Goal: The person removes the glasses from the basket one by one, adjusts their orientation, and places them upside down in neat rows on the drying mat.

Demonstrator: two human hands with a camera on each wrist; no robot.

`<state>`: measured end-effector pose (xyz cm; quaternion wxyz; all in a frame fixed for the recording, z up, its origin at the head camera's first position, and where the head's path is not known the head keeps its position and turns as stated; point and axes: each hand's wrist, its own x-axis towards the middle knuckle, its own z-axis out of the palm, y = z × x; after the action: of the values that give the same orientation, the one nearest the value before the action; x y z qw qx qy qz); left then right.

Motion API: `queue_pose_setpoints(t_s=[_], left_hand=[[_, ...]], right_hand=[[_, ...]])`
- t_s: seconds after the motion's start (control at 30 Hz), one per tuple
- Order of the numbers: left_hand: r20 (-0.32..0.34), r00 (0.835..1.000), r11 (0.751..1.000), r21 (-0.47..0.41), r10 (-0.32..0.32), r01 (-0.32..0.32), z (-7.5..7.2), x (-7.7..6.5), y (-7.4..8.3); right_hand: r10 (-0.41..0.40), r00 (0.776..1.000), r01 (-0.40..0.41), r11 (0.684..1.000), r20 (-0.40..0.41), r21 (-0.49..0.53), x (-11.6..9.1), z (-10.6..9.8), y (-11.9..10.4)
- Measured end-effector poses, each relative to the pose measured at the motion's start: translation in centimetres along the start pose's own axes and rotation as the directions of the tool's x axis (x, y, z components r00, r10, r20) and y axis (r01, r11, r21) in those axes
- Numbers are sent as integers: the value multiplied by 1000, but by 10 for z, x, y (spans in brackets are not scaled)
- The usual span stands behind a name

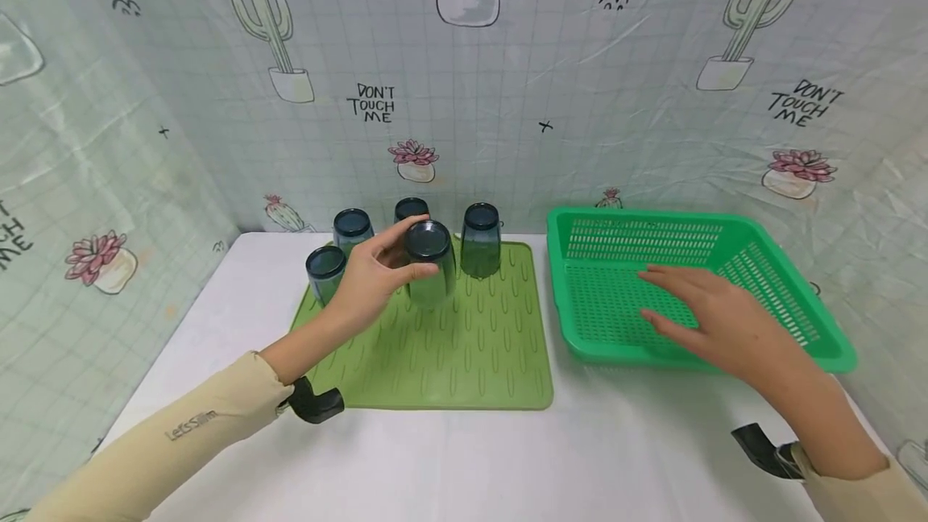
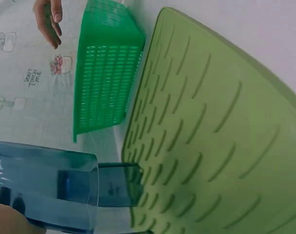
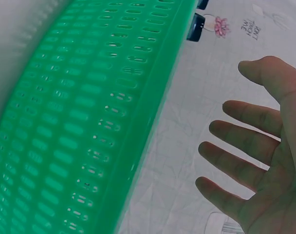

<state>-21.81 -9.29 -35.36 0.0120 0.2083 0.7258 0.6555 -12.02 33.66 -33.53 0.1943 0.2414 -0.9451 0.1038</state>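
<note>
In the head view my left hand [image 1: 370, 280] grips a dark blue drinking glass [image 1: 435, 276] between thumb and fingers. The glass is upside down, base upward, over the green drying mat [image 1: 449, 361]. The left wrist view shows the held glass [image 2: 46, 183] with its rim apart from the mat, and a thumb [image 2: 11, 222] against its side. Several similar glasses stand inverted on the mat, among them a back right glass [image 1: 481, 244] and a front left glass [image 1: 326, 268]. My right hand [image 1: 732, 325] hovers above the green basket [image 1: 580, 353], fingers spread, holding nothing.
The perforated basket sits right of the mat on a white tablecloth [image 1: 449, 466]. Behind them hangs a curtain [image 1: 544, 71] printed with cacti, and it also rises along both sides.
</note>
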Motion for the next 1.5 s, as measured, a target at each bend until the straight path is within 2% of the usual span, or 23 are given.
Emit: queue_pose_setpoints(t_s=[0.1, 0.2, 0.4, 0.6, 0.77, 1.07, 1.17, 1.33, 1.4, 1.5], left_hand=[[-41, 997, 997, -33, -64, 63, -5, -3, -7], [-80, 992, 993, -66, -101, 96, -7, -5, -16], [-122, 987, 994, -33, -108, 105, -8, -7, -36], [-130, 984, 993, -28, -120, 117, -11, -12, -55], [-108, 991, 995, 51, -79, 85, -10, -16, -62], [-107, 994, 987, 161, 31, -13, -7, -20, -70], [-136, 988, 976, 212, 73, -42, -2, -24, -71], [-241, 967, 937, 349, 79, 11, 3, -32, -72], [-235, 969, 920, 392, 77, 22, 0, -31, -70], [-168, 984, 898, 439, 56, 24, -8, -29, -65]], right_hand=[[12, 1000, -12, 1000, 7, -6, -1, 0, 1], [18, 1000, -18, 1000, 11, -4, -1, 0, 1], [23, 999, -23, 1000, 24, 4, -2, 3, 3], [36, 998, -36, 999, 43, 1, -5, 3, 3], [58, 997, -57, 998, 50, -8, -9, 1, 2], [87, 994, -86, 996, 71, -14, -13, 2, 4], [101, 991, -101, 995, 82, -9, -14, 3, 5], [100, 988, -102, 995, 119, 13, -14, 7, 3], [102, 987, -105, 994, 124, 19, -13, 9, 3], [111, 985, -116, 993, 131, 32, -11, 8, 3]])
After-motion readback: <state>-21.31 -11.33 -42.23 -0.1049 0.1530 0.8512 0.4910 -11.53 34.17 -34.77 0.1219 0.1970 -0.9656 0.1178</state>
